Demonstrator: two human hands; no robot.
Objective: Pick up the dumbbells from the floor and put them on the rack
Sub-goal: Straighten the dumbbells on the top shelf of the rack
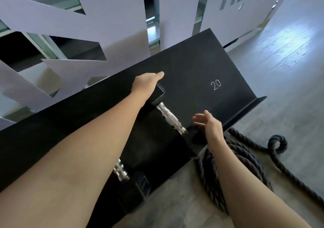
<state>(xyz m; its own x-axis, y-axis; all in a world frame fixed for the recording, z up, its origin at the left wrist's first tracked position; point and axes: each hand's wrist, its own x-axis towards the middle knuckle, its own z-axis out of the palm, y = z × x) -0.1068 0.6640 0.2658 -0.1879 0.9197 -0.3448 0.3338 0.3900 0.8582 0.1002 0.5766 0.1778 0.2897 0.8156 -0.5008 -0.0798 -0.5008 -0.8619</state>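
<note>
Placing step: the dumbbell (171,118) lies on the rack (201,66) shelf, left of the "20" mark (215,85), long axis running from back wall to front lip. Left hand (146,83) rests flat on its far head; right hand (209,123) hovers spread, holding nothing. Next move, I'd say: nudge it square, let go.

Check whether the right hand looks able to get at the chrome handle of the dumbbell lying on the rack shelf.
Probably yes. The right hand is open, just right of the dumbbell, whose chrome handle shows bare between its black heads. The left hand rests on the far head only, and nothing lies between.
</note>
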